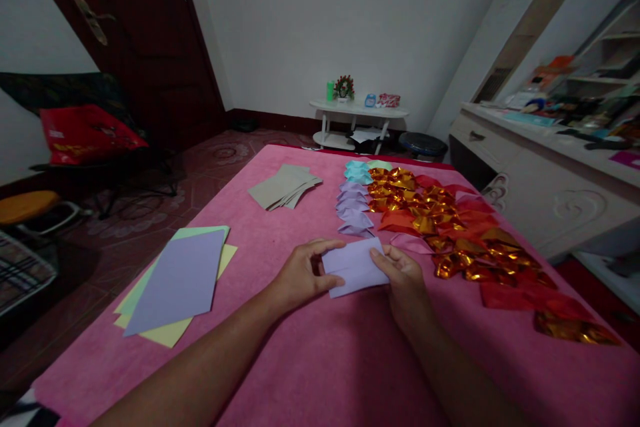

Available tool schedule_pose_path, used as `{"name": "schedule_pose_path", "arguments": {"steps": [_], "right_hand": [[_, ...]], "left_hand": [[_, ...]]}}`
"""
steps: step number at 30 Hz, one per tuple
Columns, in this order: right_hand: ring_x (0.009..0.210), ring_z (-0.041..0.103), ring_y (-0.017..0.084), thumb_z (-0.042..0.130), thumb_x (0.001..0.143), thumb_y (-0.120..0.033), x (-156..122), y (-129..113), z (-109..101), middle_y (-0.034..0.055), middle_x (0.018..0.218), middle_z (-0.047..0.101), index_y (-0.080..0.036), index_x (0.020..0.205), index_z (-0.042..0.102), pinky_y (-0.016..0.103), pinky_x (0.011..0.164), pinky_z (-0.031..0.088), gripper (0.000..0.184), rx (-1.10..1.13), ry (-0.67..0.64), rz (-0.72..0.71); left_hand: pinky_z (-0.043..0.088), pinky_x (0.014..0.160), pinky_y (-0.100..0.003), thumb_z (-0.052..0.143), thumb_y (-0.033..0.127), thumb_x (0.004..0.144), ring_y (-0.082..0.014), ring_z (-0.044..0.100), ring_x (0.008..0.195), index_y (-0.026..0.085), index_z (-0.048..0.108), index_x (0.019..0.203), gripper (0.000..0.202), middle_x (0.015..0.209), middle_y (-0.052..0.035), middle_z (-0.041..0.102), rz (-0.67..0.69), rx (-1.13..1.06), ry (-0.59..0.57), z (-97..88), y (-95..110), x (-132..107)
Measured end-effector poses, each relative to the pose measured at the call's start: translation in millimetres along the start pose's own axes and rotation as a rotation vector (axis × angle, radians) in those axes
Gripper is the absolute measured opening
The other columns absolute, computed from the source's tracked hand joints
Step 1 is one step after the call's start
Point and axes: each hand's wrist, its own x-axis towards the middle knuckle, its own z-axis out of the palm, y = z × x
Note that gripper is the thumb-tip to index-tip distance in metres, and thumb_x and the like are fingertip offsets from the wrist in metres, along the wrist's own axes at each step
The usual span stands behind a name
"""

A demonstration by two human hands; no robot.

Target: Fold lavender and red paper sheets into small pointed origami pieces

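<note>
One lilac paper (357, 267), gripped at both ends

Position: the lilac paper, folded into a small rectangle, is held between the hands over the bench (240, 230). Whether it touches the surface cannot be told. Clock directions below are taken from this paper, 12 o'clock pointing away from the person.

Grip: the left hand (306, 273) pinches the 9 o'clock end, thumb on the upper face, index finger at the far corner. The right hand (403, 277) grips the 3 o'clock end, thumb flat on top, the other fingers behind.

Handling: hold the layers level and bring their edges flush before applying pressure. Press with the thumb pads rather than the nails. Equal tension from both ends should prevent skewing; a hard squeeze at one corner would likely buckle the sheet.

Clearances: at 12 o'clock, the lilac folded pieces (354, 203) stand just beyond the far edge. A pink folded piece (413, 244) lies near the right fingers at 2 o'clock, with gold foil pieces (435, 203) behind it; limit sideways travel there. Grey sheets (285, 187) lie at 10 to 11 o'clock, and coloured sheets (183, 273) at 9 o'clock, well apart. The better room for movement is toward 6 o'clock.
</note>
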Motion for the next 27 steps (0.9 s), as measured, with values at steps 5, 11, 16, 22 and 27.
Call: {"name": "schedule_pose_path", "arguments": {"steps": [5, 11, 16, 22, 27], "right_hand": [[0.061, 0.060, 0.016, 0.077, 0.064, -0.037, 0.6, 2.1, -2.3, 0.0043, 0.075, 0.070, -0.015, 0.084, 0.065, 0.025, 0.056, 0.044, 0.032, -0.024, -0.033, 0.000], [0.086, 0.063, 0.023, 0.076, 0.064, -0.031, -3.2, -3.9, 0.8, 0.0081, 0.103, 0.069, -0.019, 0.106, 0.059, 0.028, 0.066, 0.046, 0.047, -0.051, -0.100, -0.035], [0.087, 0.062, 0.022, 0.075, 0.061, -0.026, -5.3, -6.8, 2.2, 0.0069, 0.105, 0.067, -0.021, 0.113, 0.057, 0.029, 0.070, 0.046, 0.055, -0.098, -0.080, -0.088], [0.063, 0.058, 0.016, 0.073, 0.063, -0.034, -3.1, -7.0, 0.4, 0.0030, 0.084, 0.068, -0.021, 0.104, 0.063, 0.026, 0.058, 0.041, 0.044, -0.146, -0.051, -0.060], [0.050, 0.047, 0.011, 0.073, 0.067, -0.039, -4.7, -3.5, 0.7, -0.0032, 0.061, 0.057, -0.019, 0.081, 0.063, 0.024, 0.049, 0.033, 0.026, -0.157, -0.027, -0.007]], "left_hand": [[0.048, 0.073, -0.026, 0.077, 0.019, 0.063, -0.0189, 0.059, 0.088, 0.016, 0.065, 0.114, 0.052, 0.102, -0.0086, 0.063, 0.017, 0.033, 0.043, -0.7, 2.0, -0.2], [0.047, 0.068, -0.025, 0.078, 0.025, 0.063, -0.0159, 0.059, 0.079, 0.013, 0.066, 0.112, 0.052, 0.095, -0.0076, 0.063, -0.055, -0.120, 0.077, -1.0, 5.7, 0.6], [0.047, 0.069, -0.025, 0.076, 0.025, 0.065, -0.0171, 0.059, 0.083, 0.013, 0.066, 0.112, 0.050, 0.099, -0.0085, 0.064, -0.057, -0.137, 0.058, -1.8, 8.2, 0.0], [0.045, 0.065, -0.023, 0.072, 0.031, 0.070, -0.0166, 0.058, 0.081, 0.013, 0.068, 0.109, 0.043, 0.099, -0.0084, 0.061, -0.064, -0.087, 0.025, -2.2, 13.5, -2.1], [0.038, 0.057, -0.020, 0.063, 0.043, 0.079, -0.0116, 0.052, 0.067, 0.011, 0.071, 0.088, 0.034, 0.081, -0.0048, 0.059, -0.106, -0.086, 0.060, -2.8, 15.7, -2.0]]}}
